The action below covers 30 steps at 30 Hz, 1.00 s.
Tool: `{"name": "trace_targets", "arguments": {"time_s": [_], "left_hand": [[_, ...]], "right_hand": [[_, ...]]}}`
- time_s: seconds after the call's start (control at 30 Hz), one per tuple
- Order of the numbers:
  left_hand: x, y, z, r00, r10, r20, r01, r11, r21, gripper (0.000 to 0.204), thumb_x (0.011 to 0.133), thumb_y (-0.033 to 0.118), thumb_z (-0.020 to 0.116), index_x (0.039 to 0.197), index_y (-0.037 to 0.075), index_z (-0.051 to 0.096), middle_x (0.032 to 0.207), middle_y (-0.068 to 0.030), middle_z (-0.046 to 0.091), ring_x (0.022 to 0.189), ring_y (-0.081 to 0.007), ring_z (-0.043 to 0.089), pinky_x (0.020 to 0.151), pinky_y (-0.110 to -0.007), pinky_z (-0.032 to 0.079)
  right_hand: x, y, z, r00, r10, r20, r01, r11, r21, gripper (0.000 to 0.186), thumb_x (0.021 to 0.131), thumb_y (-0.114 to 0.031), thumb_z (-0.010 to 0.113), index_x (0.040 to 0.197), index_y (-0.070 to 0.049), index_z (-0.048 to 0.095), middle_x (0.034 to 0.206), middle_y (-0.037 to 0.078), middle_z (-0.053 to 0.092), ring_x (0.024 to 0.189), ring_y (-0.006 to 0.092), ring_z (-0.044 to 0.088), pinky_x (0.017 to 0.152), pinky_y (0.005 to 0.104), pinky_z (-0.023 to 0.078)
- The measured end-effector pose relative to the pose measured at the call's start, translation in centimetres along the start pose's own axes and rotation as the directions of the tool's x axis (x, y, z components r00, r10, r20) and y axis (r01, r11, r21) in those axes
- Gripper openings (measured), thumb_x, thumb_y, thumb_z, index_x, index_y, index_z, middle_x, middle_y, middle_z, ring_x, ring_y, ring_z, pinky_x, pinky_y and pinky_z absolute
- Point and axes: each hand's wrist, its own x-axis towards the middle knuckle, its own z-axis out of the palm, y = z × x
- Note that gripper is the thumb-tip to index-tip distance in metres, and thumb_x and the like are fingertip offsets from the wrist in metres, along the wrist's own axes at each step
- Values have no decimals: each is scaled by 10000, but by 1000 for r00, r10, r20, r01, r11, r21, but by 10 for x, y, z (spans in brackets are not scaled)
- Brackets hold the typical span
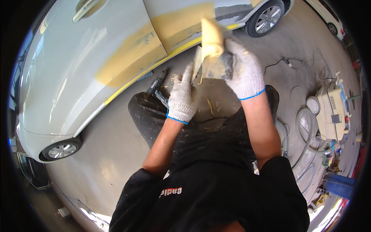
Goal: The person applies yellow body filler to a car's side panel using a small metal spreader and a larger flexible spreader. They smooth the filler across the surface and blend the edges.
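Note:
Both hands wear white knit gloves with blue cuffs. My left hand (181,94) is closed on a narrow, light putty scraper (196,62), held up against the left edge of a wider, stained putty blade (216,69). My right hand (245,71) grips that wide blade from the right. A thick, slightly blurred mass of yellow putty (210,34) rises from the blades. Beyond my hands is a pale car body (65,65) with yellow putty patches (177,27) on its lower doors and a yellow strip along the sill.
A dark power tool (156,85) lies on the floor (100,170) left of my hands, near putty scraps. At the right stand a beige machine (330,112) with coiled hoses (303,127) and cables. Car wheels (262,19) are at the top and lower left.

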Motion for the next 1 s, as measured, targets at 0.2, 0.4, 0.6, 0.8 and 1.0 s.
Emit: {"name": "trace_targets", "arguments": {"time_s": [0.2,0.4,0.6,0.8,1.0], "left_hand": [[-1,11,-54,907,-255,335,421,575,-701,547,924,154,835,1380,-30,595,1205,-80,735,1062,-133,655,969,-321,539],[1,13,-59,955,-137,263,283,682,-675,411,929,154,818,1267,-13,653,996,7,705,814,-60,599,725,-262,529],[3,21,-56,963,-128,236,264,617,-742,489,938,84,764,1387,-15,596,1191,-69,745,1058,-100,641,960,-307,539],[0,3,-42,990,-72,124,139,695,-706,473,966,31,734,1416,34,588,1087,11,708,859,-42,594,774,-249,523],[1,14,-53,936,-178,304,331,737,-589,493,939,80,726,1401,-6,576,1149,-99,751,1013,-94,634,921,-321,544]], "right_hand": [[5,-13,6,855,-493,164,509,731,-455,327,1051,-69,644,1359,36,662,1248,86,709,1129,164,678,971,310,556],[19,-7,-12,884,-156,441,467,314,-827,285,1060,-144,685,1259,55,733,1183,95,760,1072,172,693,952,310,546],[-23,10,16,636,-262,725,695,-213,-687,318,950,1,694,1262,-31,744,1169,160,731,1045,300,714,939,379,585],[-29,14,26,658,-425,621,633,-134,-762,232,982,13,701,1201,-12,775,1094,139,747,1029,243,726,895,320,603],[-25,7,23,649,-171,741,697,-255,-670,277,921,60,717,1177,-16,789,1112,124,748,1066,264,701,915,333,595]]}}
